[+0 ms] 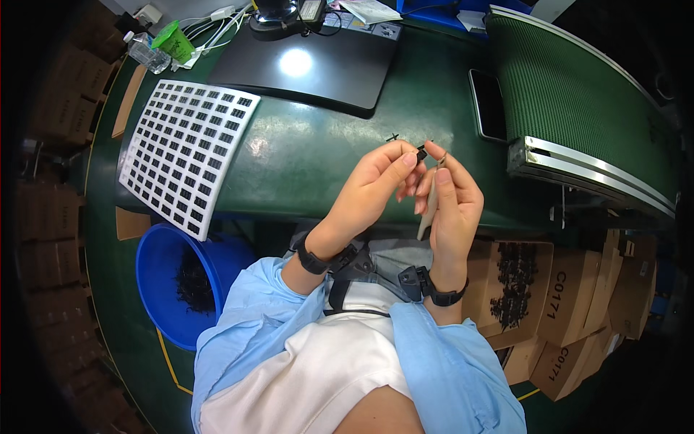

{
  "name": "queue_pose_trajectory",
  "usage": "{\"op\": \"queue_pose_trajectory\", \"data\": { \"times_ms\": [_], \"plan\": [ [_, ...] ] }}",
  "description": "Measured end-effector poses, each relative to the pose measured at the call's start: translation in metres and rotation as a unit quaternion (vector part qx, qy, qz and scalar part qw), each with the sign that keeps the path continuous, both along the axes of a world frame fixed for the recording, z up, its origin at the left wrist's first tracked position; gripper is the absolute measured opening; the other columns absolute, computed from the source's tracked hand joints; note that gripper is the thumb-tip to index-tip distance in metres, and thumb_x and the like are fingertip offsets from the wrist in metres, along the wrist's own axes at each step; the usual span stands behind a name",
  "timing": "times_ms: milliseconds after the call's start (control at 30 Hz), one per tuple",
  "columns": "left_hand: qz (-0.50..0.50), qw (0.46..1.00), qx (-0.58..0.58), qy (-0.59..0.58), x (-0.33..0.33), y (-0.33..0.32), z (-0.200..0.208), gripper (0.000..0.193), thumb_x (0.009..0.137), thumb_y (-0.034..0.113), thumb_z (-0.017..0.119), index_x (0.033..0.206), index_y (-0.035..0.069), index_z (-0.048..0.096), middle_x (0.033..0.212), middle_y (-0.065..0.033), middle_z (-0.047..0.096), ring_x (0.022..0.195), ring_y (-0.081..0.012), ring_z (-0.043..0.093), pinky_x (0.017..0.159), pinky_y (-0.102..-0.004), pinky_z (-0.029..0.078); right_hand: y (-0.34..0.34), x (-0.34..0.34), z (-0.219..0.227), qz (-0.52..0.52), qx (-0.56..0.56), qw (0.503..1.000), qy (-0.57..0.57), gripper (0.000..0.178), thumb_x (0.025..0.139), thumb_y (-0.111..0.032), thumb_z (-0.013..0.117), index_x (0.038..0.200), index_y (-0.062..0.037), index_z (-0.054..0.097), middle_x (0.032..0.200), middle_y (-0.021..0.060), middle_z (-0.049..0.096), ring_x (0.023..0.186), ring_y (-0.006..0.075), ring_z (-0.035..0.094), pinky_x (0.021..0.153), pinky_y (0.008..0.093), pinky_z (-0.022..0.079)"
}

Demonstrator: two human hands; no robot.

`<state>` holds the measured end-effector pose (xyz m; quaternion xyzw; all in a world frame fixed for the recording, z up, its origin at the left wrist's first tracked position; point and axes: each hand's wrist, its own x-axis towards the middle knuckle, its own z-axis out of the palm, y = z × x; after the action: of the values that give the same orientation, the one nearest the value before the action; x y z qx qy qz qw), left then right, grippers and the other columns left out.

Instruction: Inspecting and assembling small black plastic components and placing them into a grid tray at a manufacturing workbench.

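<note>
Above the green tabletop, my two hands meet near the middle. My left hand pinches a small black plastic part between thumb and fingers. In my right hand is a slim beige tool, gripped along its length; its exact kind does not show. The right fingertips are close beside the black part, and I cannot tell whether they touch it. Just beyond the left hand lies a thin black plastic scrap. A white tray holding rows of small black parts sits to the left.
A closed dark laptop lies at the back, a phone to the right beside a green ribbed conveyor belt. Below the table edge are a blue bin with black scraps and a cardboard box of black pieces. A green cup stands far left.
</note>
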<state>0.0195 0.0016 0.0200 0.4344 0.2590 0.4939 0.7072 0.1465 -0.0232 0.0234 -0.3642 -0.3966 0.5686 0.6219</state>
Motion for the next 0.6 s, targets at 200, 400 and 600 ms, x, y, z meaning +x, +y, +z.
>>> {"op": "queue_pose_trajectory", "data": {
  "times_ms": [200,400,600],
  "plan": [
    [-0.020,0.999,-0.017,-0.019,-0.002,-0.003,0.000,0.026,0.095,0.026,0.041,0.081,0.006,0.048,0.067,0.0032,0.045,0.061,-0.0044,0.042,0.055,-0.0189,0.034,-0.003,0.005,0.003,0.016,0.022,0.997,-0.067,0.033,0.089,-0.008,0.053,0.119,0.0033,0.051,0.072,0.0049,0.059,0.055,0.0056,0.050,0.047,0.0165,0.040],
    [0.002,1.000,-0.005,0.003,-0.003,-0.005,-0.002,0.027,0.096,0.027,0.040,0.079,0.006,0.046,0.067,0.0036,0.043,0.058,-0.0033,0.039,0.051,-0.0179,0.032,-0.006,0.002,0.008,0.036,0.017,0.993,-0.109,0.033,0.087,-0.004,0.053,0.120,0.0022,0.051,0.073,0.0061,0.060,0.057,0.0061,0.052,0.048,0.0166,0.041],
    [0.011,0.998,0.049,0.047,-0.001,-0.005,-0.004,0.029,0.097,0.026,0.038,0.077,0.006,0.043,0.064,0.0024,0.043,0.056,-0.0034,0.038,0.050,-0.0176,0.032,-0.003,0.011,0.003,0.070,0.019,0.991,-0.114,0.034,0.087,-0.004,0.054,0.120,0.0001,0.052,0.072,0.0064,0.060,0.055,0.0056,0.051,0.047,0.0163,0.039]
  ]
}}
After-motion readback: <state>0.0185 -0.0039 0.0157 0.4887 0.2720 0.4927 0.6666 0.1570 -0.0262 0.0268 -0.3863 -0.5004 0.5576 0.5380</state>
